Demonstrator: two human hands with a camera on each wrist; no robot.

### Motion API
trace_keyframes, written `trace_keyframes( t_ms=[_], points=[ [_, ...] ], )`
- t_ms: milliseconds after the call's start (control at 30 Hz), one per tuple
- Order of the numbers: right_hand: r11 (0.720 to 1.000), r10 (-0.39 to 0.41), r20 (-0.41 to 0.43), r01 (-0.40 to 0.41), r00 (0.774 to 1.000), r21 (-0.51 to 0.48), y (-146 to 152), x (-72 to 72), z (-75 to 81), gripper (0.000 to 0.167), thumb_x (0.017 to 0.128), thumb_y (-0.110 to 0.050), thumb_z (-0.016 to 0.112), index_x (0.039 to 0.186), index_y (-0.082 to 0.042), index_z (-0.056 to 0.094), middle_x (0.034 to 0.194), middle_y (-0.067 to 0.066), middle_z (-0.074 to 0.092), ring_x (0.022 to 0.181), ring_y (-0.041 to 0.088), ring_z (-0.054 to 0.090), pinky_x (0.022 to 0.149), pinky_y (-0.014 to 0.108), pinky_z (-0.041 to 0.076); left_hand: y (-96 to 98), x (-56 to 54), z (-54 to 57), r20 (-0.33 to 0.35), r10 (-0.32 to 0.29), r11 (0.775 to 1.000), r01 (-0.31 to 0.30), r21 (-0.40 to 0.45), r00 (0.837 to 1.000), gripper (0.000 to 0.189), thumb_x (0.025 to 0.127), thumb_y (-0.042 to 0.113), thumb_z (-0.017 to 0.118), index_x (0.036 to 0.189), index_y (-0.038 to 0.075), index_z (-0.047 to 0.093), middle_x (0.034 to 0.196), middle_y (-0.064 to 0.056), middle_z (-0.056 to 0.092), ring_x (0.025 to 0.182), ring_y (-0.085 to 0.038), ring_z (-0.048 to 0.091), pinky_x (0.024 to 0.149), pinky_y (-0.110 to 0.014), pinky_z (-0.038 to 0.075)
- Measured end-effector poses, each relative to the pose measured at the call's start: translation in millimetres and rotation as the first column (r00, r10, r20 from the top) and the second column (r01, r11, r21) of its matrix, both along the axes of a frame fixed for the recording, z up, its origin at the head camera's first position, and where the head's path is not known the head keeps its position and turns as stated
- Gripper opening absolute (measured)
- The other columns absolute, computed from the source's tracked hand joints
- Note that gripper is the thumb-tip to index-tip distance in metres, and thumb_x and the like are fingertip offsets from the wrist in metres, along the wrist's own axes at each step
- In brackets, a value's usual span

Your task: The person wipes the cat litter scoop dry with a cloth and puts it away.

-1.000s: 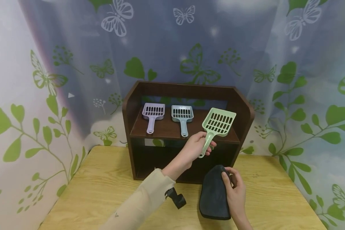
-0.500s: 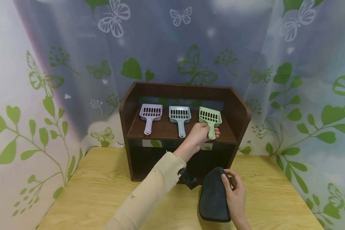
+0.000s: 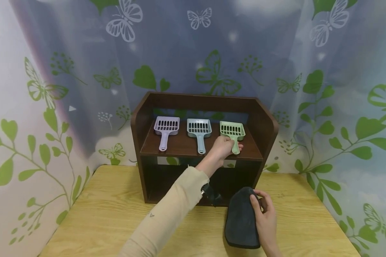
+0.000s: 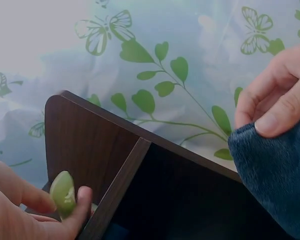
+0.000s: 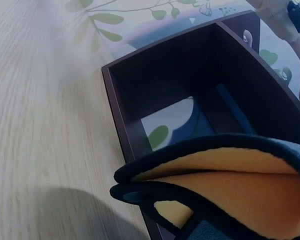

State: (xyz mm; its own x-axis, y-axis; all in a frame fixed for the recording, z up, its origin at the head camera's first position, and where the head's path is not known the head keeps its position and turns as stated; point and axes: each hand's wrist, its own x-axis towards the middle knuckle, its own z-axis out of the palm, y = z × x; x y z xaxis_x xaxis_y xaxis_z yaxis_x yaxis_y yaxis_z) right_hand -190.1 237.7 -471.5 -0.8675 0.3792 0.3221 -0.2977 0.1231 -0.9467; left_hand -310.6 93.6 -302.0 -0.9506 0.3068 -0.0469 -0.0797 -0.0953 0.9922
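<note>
My left hand (image 3: 222,148) pinches the handle of a pale green litter scoop (image 3: 232,129), whose slotted head lies on the right end of the upper shelf. The end of that handle (image 4: 63,194) shows between thumb and fingers in the left wrist view. With thumb and fingers my right hand (image 3: 265,217) grips the edge of a dark blue fabric piece (image 3: 242,221) in front of the shelf unit. In the right wrist view this piece looks folded or layered, with an orange lining (image 5: 240,192); its exact kind cannot be told. A blue litter scoop (image 3: 199,128) and a purple litter scoop (image 3: 166,126) lie to the left.
The dark brown two-tier shelf unit (image 3: 137,142) stands at the back of the wooden table (image 3: 112,214). Its side panels rise beside the scoops, and its lower compartment (image 5: 165,85) faces me. A butterfly-patterned curtain (image 3: 180,53) hangs behind.
My left hand has carried the green scoop forward and lowered it onto the upper shelf, still holding its handle. My right hand keeps the dark blue fabric piece in nearly the same place.
</note>
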Motion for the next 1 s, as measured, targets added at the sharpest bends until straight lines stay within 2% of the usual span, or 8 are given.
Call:
trace_keyframes(
  t_ms=[100,300,400,533,633,733,833,1000],
  points=[
    [1.000,-0.009,-0.010,0.009,1.000,0.006,6.4,0.1,2.0,0.021,0.102,-0.008,0.061,0.121,0.002,0.061,0.086,-0.002,0.068,0.072,0.010,0.063,0.058,0.021,0.053,-2.1,1.1,0.7,-0.021,-0.018,0.997,0.016,-0.082,1.000,0.036,0.109,0.008,0.042,0.074,0.008,0.049,0.117,-0.015,0.065,0.115,-0.027,0.062,0.085,-0.026,0.045],
    [0.999,-0.017,-0.019,0.018,1.000,0.038,22.6,0.1,6.0,0.020,0.102,-0.006,0.061,0.119,0.003,0.062,0.082,-0.001,0.068,0.069,0.010,0.064,0.055,0.021,0.053,-6.5,2.3,3.8,-0.036,-0.056,0.989,0.050,-0.139,0.998,0.039,0.109,0.017,0.043,0.072,0.012,0.035,0.086,-0.003,0.036,0.101,-0.020,0.047,0.097,-0.038,0.038],
    [0.997,-0.029,-0.008,0.030,1.000,0.073,31.7,0.2,8.0,0.020,0.101,-0.006,0.061,0.119,0.003,0.063,0.084,-0.003,0.068,0.068,0.009,0.063,0.053,0.022,0.052,-7.6,3.1,4.9,-0.038,-0.049,0.989,0.043,-0.144,0.998,0.032,0.109,0.018,0.044,0.078,0.011,0.038,0.096,-0.005,0.044,0.118,-0.024,0.049,0.110,-0.042,0.037],
    [0.978,-0.068,-0.018,0.070,0.998,0.195,46.3,-0.6,7.4,0.020,0.099,-0.005,0.064,0.119,0.000,0.066,0.092,-0.012,0.066,0.070,0.006,0.059,0.053,0.019,0.050,-9.3,6.7,6.2,-0.046,-0.040,0.983,0.031,-0.179,0.998,0.021,0.109,0.020,0.045,0.094,0.005,0.046,0.129,-0.013,0.047,0.141,-0.032,0.038,0.116,-0.049,0.032],
    [0.938,-0.108,-0.076,0.127,0.991,0.323,59.1,-2.3,5.0,0.019,0.096,-0.002,0.068,0.115,-0.003,0.069,0.098,-0.019,0.063,0.074,0.003,0.056,0.057,0.014,0.048,-11.3,10.8,7.8,-0.066,-0.035,0.983,0.022,-0.183,0.997,0.032,0.109,0.021,0.045,0.129,-0.003,0.053,0.156,-0.013,0.036,0.149,-0.031,0.029,0.119,-0.049,0.027],
    [0.872,-0.129,-0.187,0.201,0.974,0.446,71.7,-4.8,1.4,0.020,0.091,0.004,0.072,0.109,-0.004,0.073,0.102,-0.017,0.065,0.079,-0.002,0.054,0.066,0.009,0.044,-14.2,15.3,10.0,-0.114,-0.029,0.986,0.009,-0.169,0.993,0.053,0.109,0.020,0.044,0.156,0.000,0.031,0.165,-0.011,0.025,0.150,-0.028,0.028,0.120,-0.046,0.027],
    [0.797,-0.121,-0.304,0.276,0.945,0.538,82.8,-7.8,-3.1,0.024,0.085,0.009,0.075,0.105,-0.003,0.074,0.100,-0.003,0.069,0.086,-0.008,0.053,0.075,0.008,0.039,-19.3,20.3,12.7,-0.198,-0.014,0.988,-0.017,-0.152,0.980,0.060,0.108,0.019,0.044,0.161,0.005,0.020,0.165,-0.012,0.023,0.149,-0.027,0.031,0.119,-0.045,0.030],
    [0.699,-0.103,-0.389,0.345,0.915,0.627,93.9,-13.3,-14.9,0.029,0.077,0.010,0.081,0.100,-0.005,0.075,0.094,0.009,0.070,0.094,-0.011,0.055,0.082,0.008,0.037,-32.0,30.2,13.2,-0.357,0.034,0.995,-0.064,-0.072,0.934,0.050,0.109,0.017,0.045,0.157,0.009,0.033,0.155,-0.013,0.040,0.143,-0.025,0.042,0.113,-0.041,0.039]
  ],
)
